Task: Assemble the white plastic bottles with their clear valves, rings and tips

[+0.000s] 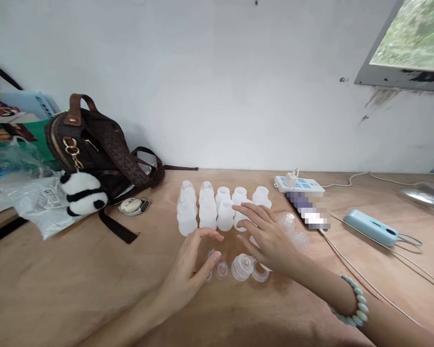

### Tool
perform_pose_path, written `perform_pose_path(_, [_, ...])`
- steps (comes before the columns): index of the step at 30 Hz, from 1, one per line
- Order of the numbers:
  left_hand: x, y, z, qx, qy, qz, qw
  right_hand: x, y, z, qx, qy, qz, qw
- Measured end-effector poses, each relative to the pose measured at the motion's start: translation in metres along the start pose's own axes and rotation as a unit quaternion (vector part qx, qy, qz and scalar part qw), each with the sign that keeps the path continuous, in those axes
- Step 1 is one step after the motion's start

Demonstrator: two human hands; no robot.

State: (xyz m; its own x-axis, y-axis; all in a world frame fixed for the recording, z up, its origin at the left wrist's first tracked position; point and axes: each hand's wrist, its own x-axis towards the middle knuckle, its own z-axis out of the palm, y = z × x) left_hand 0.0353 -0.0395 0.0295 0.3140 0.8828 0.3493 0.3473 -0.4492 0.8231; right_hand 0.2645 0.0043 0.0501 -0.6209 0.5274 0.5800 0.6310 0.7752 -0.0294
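Several small translucent white plastic bottles [207, 208] stand in two rows near the middle of the wooden table [75, 279]. Loose clear caps and rings [241, 266] lie in front of them, and two more clear caps [287, 222] rest to the right. My left hand [193, 267] hovers curled over a small clear cap [222, 270], thumb and fingers apart, holding nothing I can make out. My right hand [265, 233] stretches flat over the caps, fingertips touching the front row of bottles. A pale bead bracelet [354, 301] circles my right wrist.
A brown handbag [94, 144] with a panda plush [82, 193] leans at the back left, beside plastic bags [25, 193]. A white power strip [299, 183], a blurred item [309, 212], a light-blue device [371, 226] and cables [365, 279] lie on the right.
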Motion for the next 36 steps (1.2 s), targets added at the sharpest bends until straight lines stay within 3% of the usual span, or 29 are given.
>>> perform_pose_path(5, [-0.002, 0.001, 0.000, 0.030, 0.001, 0.017, 0.999, 0.015, -0.001, 0.010, -0.038, -0.018, -0.026, 0.999])
perform_pose_path(10, [-0.003, 0.003, 0.001, 0.062, -0.004, 0.040, 0.997, 0.007, -0.001, 0.013, -0.013, 0.017, -0.020, 1.000])
perform_pose_path(15, [-0.001, -0.002, 0.003, 0.118, 0.026, 0.114, 0.986, -0.004, -0.004, -0.005, 0.111, 0.093, 0.018, 0.989])
perform_pose_path(18, [-0.002, -0.009, 0.004, 0.116, 0.050, 0.139, 0.982, -0.008, -0.011, -0.019, 0.244, 0.125, 0.099, 0.957])
perform_pose_path(22, [-0.005, -0.014, 0.006, 0.051, 0.012, 0.089, 0.995, -0.010, -0.019, -0.022, 0.382, 0.142, 0.198, 0.891])
perform_pose_path(24, [-0.006, -0.013, 0.007, 0.025, -0.007, 0.053, 0.998, -0.011, -0.020, -0.018, 0.411, 0.140, 0.216, 0.875])
perform_pose_path(27, [-0.005, -0.008, 0.007, -0.001, 0.019, 0.037, 0.999, -0.013, -0.018, -0.011, 0.396, 0.151, 0.228, 0.877])
perform_pose_path(30, [-0.003, -0.004, 0.004, -0.050, 0.086, 0.043, 0.994, -0.016, -0.015, -0.007, 0.316, 0.183, 0.241, 0.899])
perform_pose_path(32, [-0.002, -0.003, 0.000, -0.097, 0.121, 0.035, 0.987, -0.017, -0.015, -0.006, 0.257, 0.128, 0.224, 0.931])
perform_pose_path(34, [-0.001, -0.004, -0.002, -0.142, 0.145, 0.023, 0.979, -0.018, -0.017, -0.004, 0.196, 0.015, 0.174, 0.965])
perform_pose_path(36, [0.000, -0.006, -0.004, -0.177, 0.156, 0.012, 0.972, -0.019, -0.020, -0.002, 0.132, -0.086, 0.124, 0.980])
